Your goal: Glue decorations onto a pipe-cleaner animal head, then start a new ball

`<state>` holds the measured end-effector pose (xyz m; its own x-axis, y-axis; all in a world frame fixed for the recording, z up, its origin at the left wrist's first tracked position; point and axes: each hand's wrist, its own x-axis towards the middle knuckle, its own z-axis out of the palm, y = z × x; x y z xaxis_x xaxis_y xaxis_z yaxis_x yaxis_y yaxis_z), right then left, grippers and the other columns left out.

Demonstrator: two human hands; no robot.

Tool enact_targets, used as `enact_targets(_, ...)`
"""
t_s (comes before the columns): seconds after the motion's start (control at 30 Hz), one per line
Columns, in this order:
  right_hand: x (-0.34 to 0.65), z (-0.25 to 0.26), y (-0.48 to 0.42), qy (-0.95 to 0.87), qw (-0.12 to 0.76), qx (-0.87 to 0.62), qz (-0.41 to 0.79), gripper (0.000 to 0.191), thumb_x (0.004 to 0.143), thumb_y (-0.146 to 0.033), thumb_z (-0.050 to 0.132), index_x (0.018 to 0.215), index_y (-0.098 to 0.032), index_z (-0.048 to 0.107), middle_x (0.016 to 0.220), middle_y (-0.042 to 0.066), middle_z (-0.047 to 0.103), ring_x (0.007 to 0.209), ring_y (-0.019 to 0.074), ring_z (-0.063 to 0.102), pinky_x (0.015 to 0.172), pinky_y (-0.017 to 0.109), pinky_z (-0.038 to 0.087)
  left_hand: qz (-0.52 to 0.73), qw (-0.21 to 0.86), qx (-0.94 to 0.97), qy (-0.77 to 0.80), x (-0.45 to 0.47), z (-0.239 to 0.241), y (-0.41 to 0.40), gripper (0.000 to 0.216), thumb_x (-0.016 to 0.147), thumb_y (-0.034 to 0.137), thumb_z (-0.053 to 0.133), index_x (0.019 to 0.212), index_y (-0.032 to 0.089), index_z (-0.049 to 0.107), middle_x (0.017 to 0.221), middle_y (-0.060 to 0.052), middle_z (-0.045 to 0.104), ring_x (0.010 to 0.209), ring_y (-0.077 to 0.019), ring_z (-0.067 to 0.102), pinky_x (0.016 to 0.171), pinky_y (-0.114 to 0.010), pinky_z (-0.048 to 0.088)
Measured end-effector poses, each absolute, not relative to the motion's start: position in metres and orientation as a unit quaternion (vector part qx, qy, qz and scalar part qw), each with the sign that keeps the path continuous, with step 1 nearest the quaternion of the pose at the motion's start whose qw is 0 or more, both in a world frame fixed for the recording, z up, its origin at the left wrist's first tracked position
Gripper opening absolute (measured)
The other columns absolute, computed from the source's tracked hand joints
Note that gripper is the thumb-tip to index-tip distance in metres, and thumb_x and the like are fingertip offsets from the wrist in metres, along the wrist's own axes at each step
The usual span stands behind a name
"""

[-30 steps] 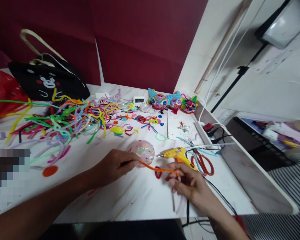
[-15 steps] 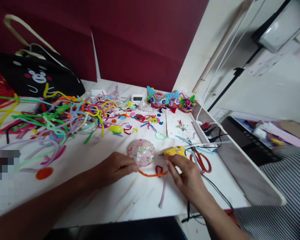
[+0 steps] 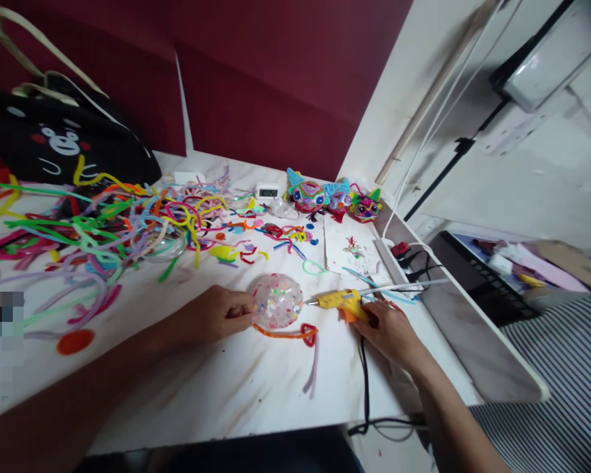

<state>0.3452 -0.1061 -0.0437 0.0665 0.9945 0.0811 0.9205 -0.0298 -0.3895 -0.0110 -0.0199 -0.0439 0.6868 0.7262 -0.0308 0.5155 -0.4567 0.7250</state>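
My left hand [image 3: 229, 314] is closed in a pinch at the left edge of a clear dome [image 3: 278, 301] speckled with coloured bits. An orange pipe cleaner [image 3: 280, 334] runs from its fingertips along the dome's near side; the exact grip is partly hidden. My right hand [image 3: 387, 325] is wrapped around the handle of a yellow hot glue gun [image 3: 337, 299], whose nozzle points left and ends close to the dome's right side. Under the pipe cleaner's right end lies a small bent red piece [image 3: 307, 334], with a lilac strip [image 3: 314, 374] below it.
Tangled pipe cleaners [image 3: 98, 230] cover the left side before a black bag [image 3: 64, 141]. Decorated ornaments [image 3: 309, 196] and a small digital clock [image 3: 267, 191] stand at the back. Scissors [image 3: 396, 306], a power strip [image 3: 393, 264] and a black cord [image 3: 366, 381] are at right.
My right hand has let go of the orange pipe cleaner's right end and taken hold of the glue gun. My left hand has shifted left with the pipe cleaner. The view has moved slightly.
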Motion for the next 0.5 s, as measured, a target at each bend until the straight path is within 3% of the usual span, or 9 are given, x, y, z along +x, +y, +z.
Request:
enact_targets(0.1, 0.351, -0.039, -0.106, -0.668, 0.19, -0.7, 0.165, 0.01, 0.081, -0.03, 0.063, 0.076, -0.022, 0.064, 0.07, 0.002, 0.064, 0.061, 0.0182, 0.056, 0.057, 0.03, 0.039, 0.167, 0.356, 0.822, 0.412, -0.01, -0.042, -0.019, 0.026, 0.083, 0.043, 0.057, 0.076, 0.019, 0.051, 0.05, 0.01, 0.04, 0.048, -0.0083, 0.035, 0.051, -0.021, 0.025)
enact_targets(0.23, 0.358, -0.027, -0.12, -0.66, 0.23, -0.666, 0.26, 0.024, 0.089, -0.043, 0.054, 0.096, -0.021, 0.062, 0.075, 0.003, 0.068, 0.059, 0.0176, 0.06, 0.054, 0.03, 0.048, 0.177, 0.359, 0.81, 0.429, -0.009, -0.041, -0.018, 0.029, 0.082, 0.043, 0.058, 0.095, 0.02, 0.046, 0.048, 0.014, 0.034, 0.046, -0.0086, 0.032, 0.05, -0.021, 0.023)
enact_targets(0.37, 0.358, -0.01, -0.134, -0.618, 0.313, -0.64, 0.332, 0.045, 0.082, -0.051, 0.069, 0.117, -0.023, 0.064, 0.086, 0.004, 0.07, 0.063, 0.0185, 0.061, 0.055, 0.029, 0.052, 0.191, 0.361, 0.811, 0.42, -0.008, -0.046, -0.02, 0.057, 0.084, 0.04, 0.055, 0.132, 0.016, 0.036, 0.05, 0.015, 0.032, 0.046, -0.0096, 0.035, 0.05, -0.021, 0.025)
enact_targets(0.5, 0.344, 0.002, -0.134, -0.596, 0.356, -0.649, 0.312, 0.048, 0.078, -0.053, 0.074, 0.116, -0.024, 0.073, 0.099, 0.007, 0.074, 0.074, 0.0217, 0.063, 0.063, 0.032, 0.053, 0.169, 0.36, 0.816, 0.42, -0.004, -0.051, -0.022, 0.077, 0.085, 0.041, 0.055, 0.15, 0.013, 0.024, 0.051, 0.014, 0.035, 0.048, -0.0106, 0.039, 0.051, -0.022, 0.026)
